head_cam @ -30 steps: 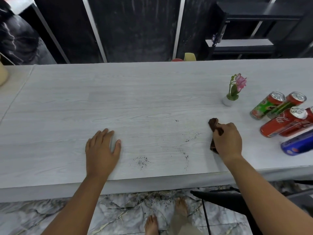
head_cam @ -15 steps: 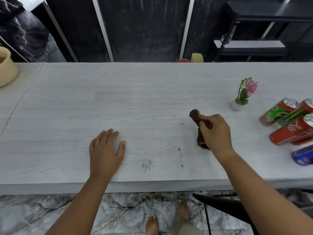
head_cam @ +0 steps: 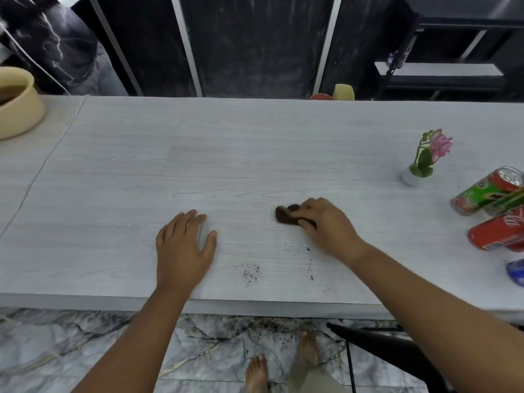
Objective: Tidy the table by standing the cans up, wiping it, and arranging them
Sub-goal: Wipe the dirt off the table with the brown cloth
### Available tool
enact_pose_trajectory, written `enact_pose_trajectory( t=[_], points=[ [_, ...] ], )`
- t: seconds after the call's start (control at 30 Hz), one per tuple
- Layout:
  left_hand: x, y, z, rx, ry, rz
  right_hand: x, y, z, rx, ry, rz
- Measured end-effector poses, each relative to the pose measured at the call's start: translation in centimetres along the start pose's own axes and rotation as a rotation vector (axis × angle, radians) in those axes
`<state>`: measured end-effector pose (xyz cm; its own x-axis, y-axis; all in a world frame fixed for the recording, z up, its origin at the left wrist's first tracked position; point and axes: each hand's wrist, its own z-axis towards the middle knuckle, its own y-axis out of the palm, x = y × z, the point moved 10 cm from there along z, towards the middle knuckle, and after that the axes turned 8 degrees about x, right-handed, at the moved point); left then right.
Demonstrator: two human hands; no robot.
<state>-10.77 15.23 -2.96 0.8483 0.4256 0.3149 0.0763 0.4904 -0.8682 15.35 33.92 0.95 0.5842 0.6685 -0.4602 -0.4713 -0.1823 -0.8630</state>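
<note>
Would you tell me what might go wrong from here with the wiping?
The dark specks lie near the table's front edge; a stroke toward it could drop them onto the floor, where grit already lies. The right hand grips a small bunched cloth that may miss some. A wide rightward sweep might hit the cans.

Red can [head_cam: 494, 232]: partial white Coca-Cola script; nothing else legible.

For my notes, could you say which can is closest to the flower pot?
The green-and-red can, rearmost of the group; the red cola can and blue can sit farther forward.
</note>
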Motion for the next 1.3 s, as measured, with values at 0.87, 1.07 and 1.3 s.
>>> enact_pose_trajectory(
  t=[0.87,1.07,1.3],
  points=[
    [-1.1,-1.1,-0.8,-0.078,-0.071,-0.189,-3.4,3.5,-2.4,-0.237,-0.141,0.159],
    [-3.5,-2.5,-2.6,-0.107,0.047,-0.085,-7.9,3.4,4.1,-0.223,-0.159,0.227],
    [-5.8,-2.9,-3.2,0.005,-0.130,-0.041,-13.8,10.0,6.5,-0.455,-0.195,0.227]
  ],
)
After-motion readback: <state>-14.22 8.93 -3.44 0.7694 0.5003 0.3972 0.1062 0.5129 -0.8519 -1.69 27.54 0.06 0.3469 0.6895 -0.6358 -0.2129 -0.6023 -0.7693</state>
